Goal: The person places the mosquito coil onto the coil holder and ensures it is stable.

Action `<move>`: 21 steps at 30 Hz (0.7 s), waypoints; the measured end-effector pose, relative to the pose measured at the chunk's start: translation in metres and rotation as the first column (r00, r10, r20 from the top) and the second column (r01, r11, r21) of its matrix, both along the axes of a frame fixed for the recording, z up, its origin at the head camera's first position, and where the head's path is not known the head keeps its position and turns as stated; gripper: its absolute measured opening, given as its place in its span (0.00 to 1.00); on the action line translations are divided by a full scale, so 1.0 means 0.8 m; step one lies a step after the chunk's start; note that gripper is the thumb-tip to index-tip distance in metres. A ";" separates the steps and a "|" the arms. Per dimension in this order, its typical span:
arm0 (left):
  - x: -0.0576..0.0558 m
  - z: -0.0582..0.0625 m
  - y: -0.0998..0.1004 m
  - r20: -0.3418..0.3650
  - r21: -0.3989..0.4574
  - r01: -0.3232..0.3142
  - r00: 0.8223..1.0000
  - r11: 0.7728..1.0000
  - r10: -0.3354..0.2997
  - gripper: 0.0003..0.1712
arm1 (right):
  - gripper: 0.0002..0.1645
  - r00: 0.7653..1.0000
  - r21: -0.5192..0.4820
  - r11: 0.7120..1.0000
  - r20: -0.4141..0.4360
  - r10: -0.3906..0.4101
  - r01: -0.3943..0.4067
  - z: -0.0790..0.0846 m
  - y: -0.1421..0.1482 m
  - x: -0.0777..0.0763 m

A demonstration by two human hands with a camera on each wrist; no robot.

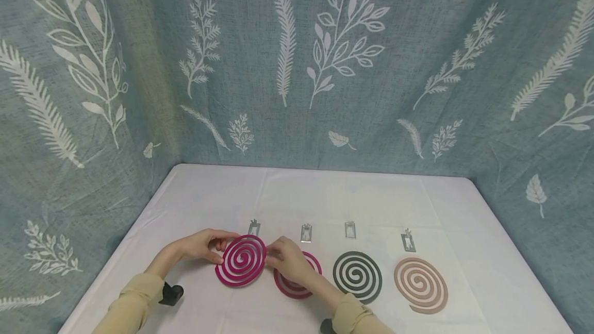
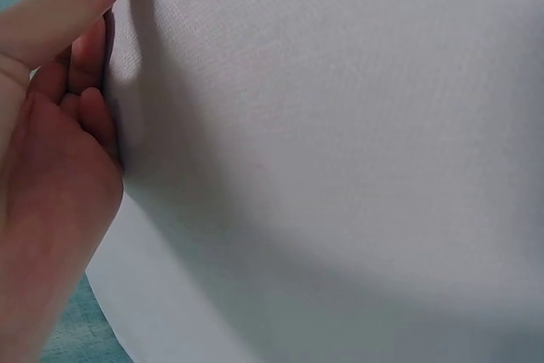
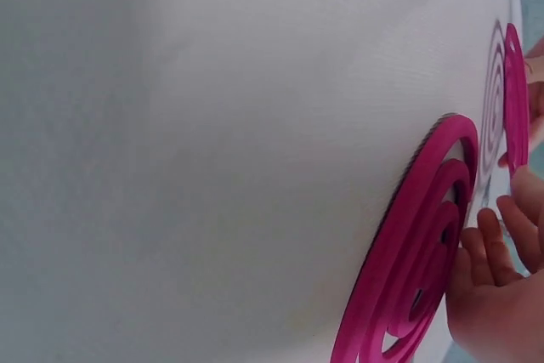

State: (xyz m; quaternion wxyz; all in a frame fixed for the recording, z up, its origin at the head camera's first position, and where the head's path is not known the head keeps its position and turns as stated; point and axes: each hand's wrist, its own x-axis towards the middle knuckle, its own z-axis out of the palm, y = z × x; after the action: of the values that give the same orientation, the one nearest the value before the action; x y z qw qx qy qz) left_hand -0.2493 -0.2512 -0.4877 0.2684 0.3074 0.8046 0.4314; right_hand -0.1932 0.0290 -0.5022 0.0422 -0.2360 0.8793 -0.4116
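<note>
Spiral [image 1: 242, 259] aslant; outer end at left

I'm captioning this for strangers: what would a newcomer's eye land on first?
Probably the front magenta spiral, toward the left of the white table, held at its edges by the left hand and right hand. To its right lie another magenta spiral, a dark green spiral and a tan spiral. Behind hangs a blue-green curtain with white leaf prints.

Flat magenta spiral coil [image 1: 243, 258], raised above white tabletop [image 1: 371, 195], pinched at opposite edges
</note>
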 end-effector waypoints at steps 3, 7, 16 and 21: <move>0.001 0.001 0.000 0.006 -0.006 -0.010 1.000 1.000 0.010 0.36 | 0.16 0.999 -0.027 1.000 0.046 -0.005 0.006 0.002 0.000 0.002; 0.001 0.002 0.000 0.014 -0.021 -0.029 0.999 0.999 0.030 0.37 | 0.20 0.994 -0.044 0.999 0.107 -0.011 0.016 0.005 -0.002 0.003; 0.002 -0.001 0.000 -0.001 -0.022 -0.057 0.998 0.998 0.057 0.36 | 0.23 0.991 -0.080 0.996 0.131 -0.029 0.040 0.000 -0.005 0.002; 0.002 -0.003 -0.003 0.006 -0.022 -0.074 0.997 0.997 0.075 0.34 | 0.24 0.987 -0.128 0.991 0.156 -0.025 0.046 -0.002 -0.003 0.002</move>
State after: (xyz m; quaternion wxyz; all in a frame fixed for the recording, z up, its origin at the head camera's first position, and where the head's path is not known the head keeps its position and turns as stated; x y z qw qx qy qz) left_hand -0.2474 -0.2534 -0.4897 0.2581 0.2729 0.8192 0.4333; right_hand -0.1915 0.0263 -0.5034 0.0868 -0.1900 0.8485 -0.4863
